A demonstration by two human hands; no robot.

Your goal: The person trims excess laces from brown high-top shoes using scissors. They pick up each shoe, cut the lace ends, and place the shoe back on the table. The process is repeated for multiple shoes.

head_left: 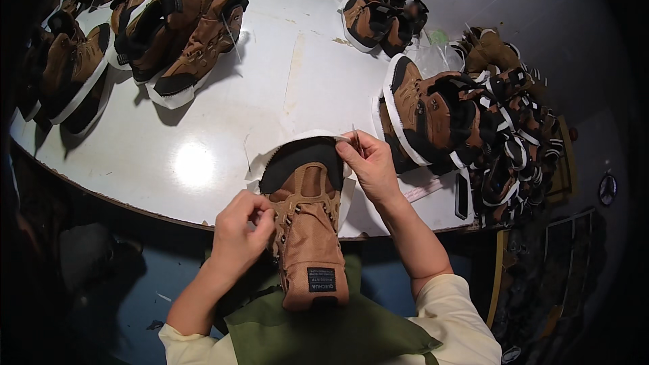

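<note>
A brown and black boot upper [311, 230] lies in front of me, its toe on the table and its ankle end hanging over the edge against my green apron. White edging [297, 140] runs round its black toe, with stitches along the seam. My right hand [370, 165] pinches this edging at the toe's right side between thumb and finger; a small pointed metal tool [356, 140] sticks up from the same hand. My left hand [243, 226] is closed beside the upper's left side, fingertips at the lacing edge. Whatever those fingers hold is too small to make out.
Brown boots with white edging [196, 47] stand in a group at the left of the white table [270, 81]. More boots [433, 115] are piled to the right, others [372, 17] at the back. A dark flat object [462, 196] lies near the right front edge.
</note>
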